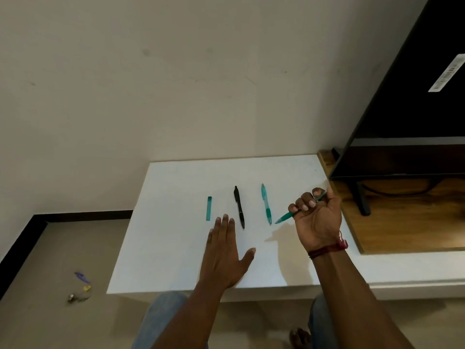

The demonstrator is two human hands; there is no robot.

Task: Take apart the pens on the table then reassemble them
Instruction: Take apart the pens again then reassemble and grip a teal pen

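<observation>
On the white table (176, 248) lie a short teal pen barrel piece (208, 208), a black pen (239, 206) and a teal pen (266, 204), side by side and roughly parallel. My right hand (317, 217) is raised at the right, palm toward me, fingers curled around a green pen (285, 217) whose tip points down-left toward the teal pen's lower end. My left hand (225, 250) hovers flat, fingers spread, just below the barrel piece and the black pen, holding nothing.
A dark TV (415, 96) on its stand occupies a wooden shelf (402, 222) at the right of the table. A wall rises behind. Small bits of litter (80, 285) lie on the floor at left. My knees show below the table edge.
</observation>
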